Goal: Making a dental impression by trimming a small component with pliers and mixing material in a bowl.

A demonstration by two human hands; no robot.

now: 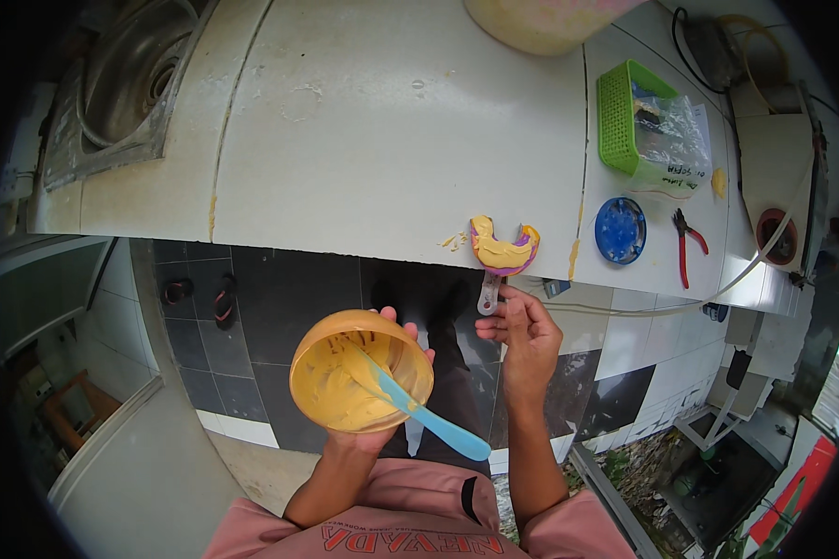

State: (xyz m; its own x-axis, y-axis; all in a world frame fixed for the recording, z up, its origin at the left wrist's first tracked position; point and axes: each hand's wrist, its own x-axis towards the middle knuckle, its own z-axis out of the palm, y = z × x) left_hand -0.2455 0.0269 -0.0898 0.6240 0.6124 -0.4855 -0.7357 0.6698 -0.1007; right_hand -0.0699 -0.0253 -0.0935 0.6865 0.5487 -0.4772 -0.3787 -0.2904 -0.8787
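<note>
Orange mixing bowl, clasped from beneath by the left hand; yellow paste is smeared over its inside. Light-blue spatula, rested in the paste, its handle laid over the rim rightward of that grip. Dental impression tray, loaded with yellow paste, purple shown at its edge; set on the counter's near edge, just beyond the right hand. Fingertips are held beside its metal handle; whether pinched or merely neared, it cannot be told. Farther right of that hand: round blue lid, red-handled pliers. Beyond these: green plastic basket, by which a clear plastic bag is lodged.
</note>
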